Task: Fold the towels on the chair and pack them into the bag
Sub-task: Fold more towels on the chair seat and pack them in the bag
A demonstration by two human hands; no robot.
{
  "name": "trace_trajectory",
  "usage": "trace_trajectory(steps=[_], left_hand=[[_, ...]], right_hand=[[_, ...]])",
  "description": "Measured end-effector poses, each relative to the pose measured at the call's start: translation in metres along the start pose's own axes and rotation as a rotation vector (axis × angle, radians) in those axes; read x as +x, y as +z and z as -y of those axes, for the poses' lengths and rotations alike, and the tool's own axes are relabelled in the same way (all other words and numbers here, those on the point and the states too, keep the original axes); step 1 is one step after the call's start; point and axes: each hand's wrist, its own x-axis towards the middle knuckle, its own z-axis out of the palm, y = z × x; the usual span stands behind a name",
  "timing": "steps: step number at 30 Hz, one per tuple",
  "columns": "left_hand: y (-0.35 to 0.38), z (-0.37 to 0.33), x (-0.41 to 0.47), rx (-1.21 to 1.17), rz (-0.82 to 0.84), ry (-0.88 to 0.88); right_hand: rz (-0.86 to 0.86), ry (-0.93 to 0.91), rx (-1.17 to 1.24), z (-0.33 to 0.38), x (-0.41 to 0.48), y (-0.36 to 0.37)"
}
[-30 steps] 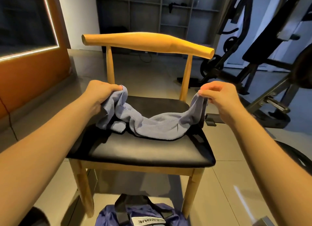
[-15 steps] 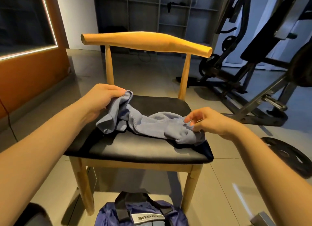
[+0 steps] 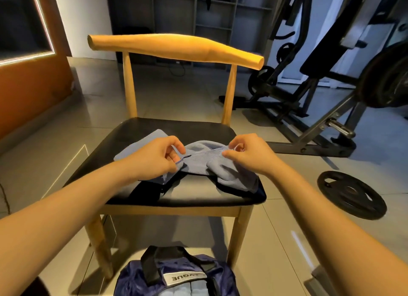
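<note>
Pinching an edge of the light blue towel (image 3: 203,161) with the left hand (image 3: 159,156), thumb and fingers curled on the cloth, and pinching another edge just to the right with the right hand (image 3: 245,154). Crumpled there on the black seat of the wooden chair (image 3: 176,49), with one flat corner to the far left and a bunched part at the near right edge. Nearer, on the floor (image 3: 276,240), a dark blue bag (image 3: 136,280) with black handles; to the right, well apart, a black weight plate (image 3: 351,194).
</note>
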Motion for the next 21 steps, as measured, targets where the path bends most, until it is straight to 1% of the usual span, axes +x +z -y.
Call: trace_trajectory(steps=[2,4,6,9,11,13,15,18,21], left_hand=[[0.001,0.004,-0.001,0.067,-0.026,0.006],[0.000,0.009,-0.002,0.183,-0.060,-0.021],[-0.005,0.014,-0.004,0.276,-0.068,-0.054],[-0.011,0.015,-0.006,0.287,-0.086,-0.071],[-0.014,0.014,-0.004,0.236,-0.153,-0.060],[-0.017,0.014,-0.001,0.143,-0.255,-0.026],[-0.019,0.011,0.001,0.085,-0.360,0.034],[-0.022,-0.004,-0.004,0.030,-0.494,0.161],[-0.023,-0.023,-0.005,-0.161,-0.527,0.204]], right_hand=[[0.037,-0.002,-0.209,0.009,0.001,0.015],[0.052,0.029,-0.263,0.012,0.004,0.022],[0.043,0.064,-0.155,0.013,0.009,0.017],[-0.001,0.081,0.139,0.019,0.010,-0.001],[-0.023,0.054,0.353,0.030,0.003,-0.010],[0.016,0.018,0.556,0.039,-0.005,-0.015],[0.065,-0.011,0.630,0.044,-0.011,-0.018],[0.073,-0.033,0.644,0.049,-0.013,-0.025],[0.113,-0.017,0.643,0.055,-0.011,-0.035]])
